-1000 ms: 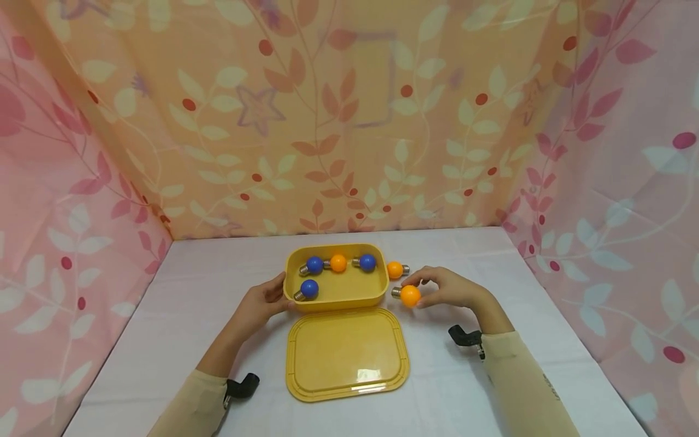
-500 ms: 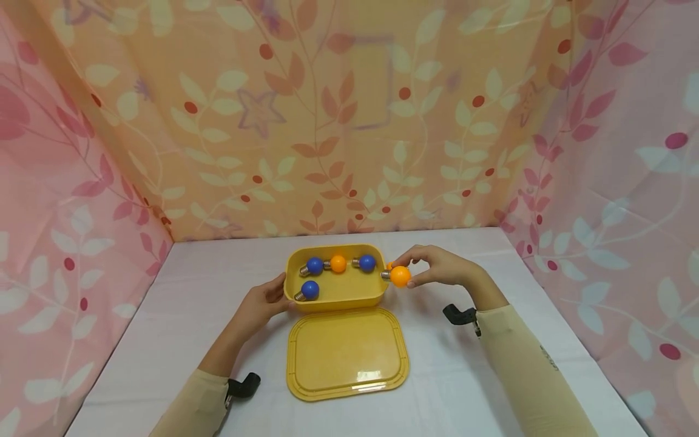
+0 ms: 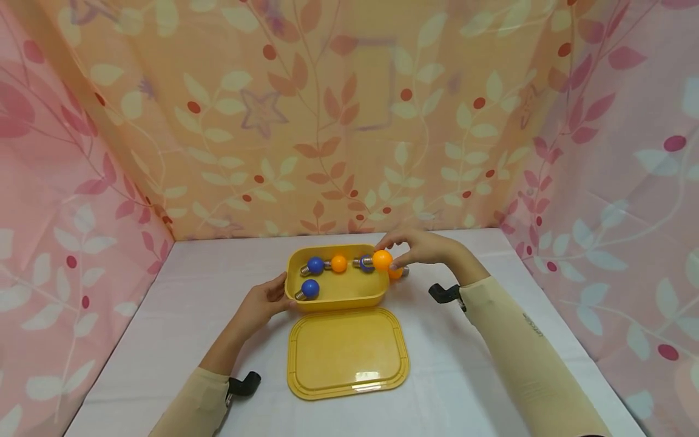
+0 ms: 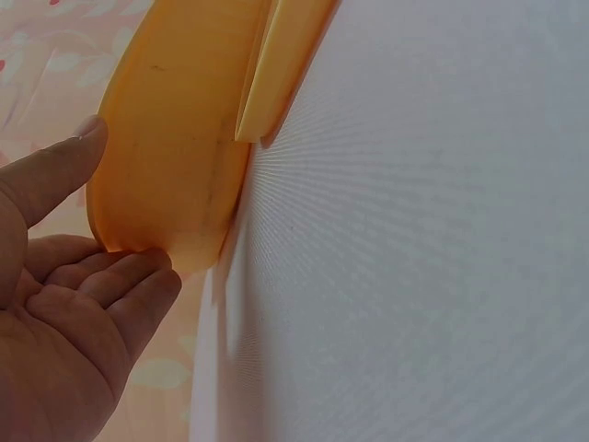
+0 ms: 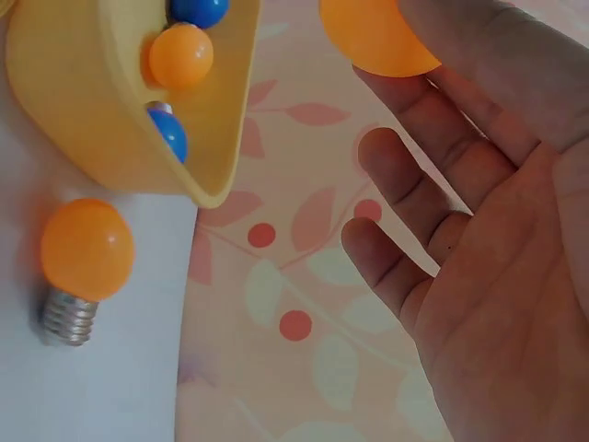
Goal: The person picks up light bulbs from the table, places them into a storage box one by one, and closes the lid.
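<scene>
My right hand (image 3: 423, 247) pinches an orange light bulb (image 3: 382, 260) by its round globe, above the right end of the yellow box (image 3: 349, 297). Its metal screw base points left and overlaps a blue bulb (image 3: 364, 264) inside the box. In the right wrist view, thumb and forefinger hold the orange globe (image 5: 382, 41) while the other fingers stay loose. My left hand (image 3: 263, 308) rests against the box's left end, thumb near the front corner. The left wrist view shows its relaxed fingers (image 4: 138, 285) touching the wall. Two more blue bulbs (image 3: 310, 289) and an orange bulb (image 3: 339, 263) lie in the box.
Another orange bulb (image 5: 87, 249) lies on the white tablecloth just right of the box, partly hidden in the head view. A flat yellow lid (image 3: 347, 354) lies in front of the box. Patterned cloth walls (image 3: 349, 121) enclose the table at the back and sides.
My right hand has carried the orange bulb up and leftward from beside the box to over its right end. The left hand has kept its place at the box.
</scene>
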Demonstrator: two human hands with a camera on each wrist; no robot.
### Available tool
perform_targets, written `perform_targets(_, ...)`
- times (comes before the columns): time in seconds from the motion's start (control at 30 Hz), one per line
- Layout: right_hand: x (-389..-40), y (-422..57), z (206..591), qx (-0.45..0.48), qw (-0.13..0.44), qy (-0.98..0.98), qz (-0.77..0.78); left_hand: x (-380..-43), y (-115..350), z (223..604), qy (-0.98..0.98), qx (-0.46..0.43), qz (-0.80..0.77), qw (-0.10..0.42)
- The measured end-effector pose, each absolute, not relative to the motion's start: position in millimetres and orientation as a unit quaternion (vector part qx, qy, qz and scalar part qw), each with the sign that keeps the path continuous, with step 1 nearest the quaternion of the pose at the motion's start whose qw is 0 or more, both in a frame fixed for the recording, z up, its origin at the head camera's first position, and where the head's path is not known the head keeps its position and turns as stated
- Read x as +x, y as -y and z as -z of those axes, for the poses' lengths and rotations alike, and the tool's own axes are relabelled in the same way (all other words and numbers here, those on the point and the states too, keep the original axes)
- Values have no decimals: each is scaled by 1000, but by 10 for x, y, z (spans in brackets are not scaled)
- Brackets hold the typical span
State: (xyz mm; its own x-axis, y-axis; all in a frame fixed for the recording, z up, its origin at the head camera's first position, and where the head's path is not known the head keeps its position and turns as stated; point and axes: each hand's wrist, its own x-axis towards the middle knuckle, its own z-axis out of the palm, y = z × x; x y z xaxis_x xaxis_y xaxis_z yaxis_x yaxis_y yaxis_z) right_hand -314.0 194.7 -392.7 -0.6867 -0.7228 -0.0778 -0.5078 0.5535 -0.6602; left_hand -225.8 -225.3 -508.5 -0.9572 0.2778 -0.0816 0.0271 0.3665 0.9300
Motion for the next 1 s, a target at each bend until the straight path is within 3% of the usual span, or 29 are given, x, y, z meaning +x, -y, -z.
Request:
perform_targets(0.53,-3453,-1362,3780,-383,202,-865,253,-2280,2240,5100,-820,85,-555,113)
perform_targets(1.0,-3643,-948,3985,-389,221,-878,170,-2269,2247,5075,-820,85,-554,117)
